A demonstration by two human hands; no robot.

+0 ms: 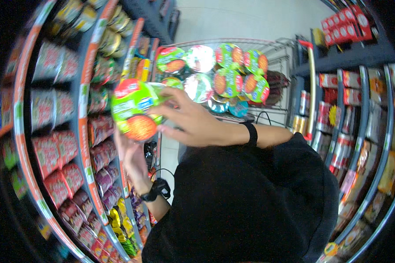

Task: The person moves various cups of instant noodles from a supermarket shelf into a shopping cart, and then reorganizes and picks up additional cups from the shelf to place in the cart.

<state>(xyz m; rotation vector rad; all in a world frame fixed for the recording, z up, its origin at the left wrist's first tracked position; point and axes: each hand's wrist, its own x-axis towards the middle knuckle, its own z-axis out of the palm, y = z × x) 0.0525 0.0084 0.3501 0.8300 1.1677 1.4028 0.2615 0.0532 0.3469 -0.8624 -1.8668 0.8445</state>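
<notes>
An instant noodle cup (128, 105) with a green and red lid, printed with a picture of noodles, is held up at the left rim of the shopping cart. My left hand (131, 154) supports it from below, its fingers mostly hidden behind the cup. From the other side, the fingers of my right hand (191, 123) grip the edge of the lid. Inside the wire shopping cart (283, 56), several similar cups (228, 82) stand in rows beyond my right hand. Two lids (200, 59) among them shine white with glare.
Packed shelves (85, 131) of bagged and canned goods rise close on my left. More shelves (358, 131) stand on the right, past the cart's handle (312, 85). A dark red bundle (276, 87) lies in the cart near the handle. Pale floor (250, 19) shows beyond the cart.
</notes>
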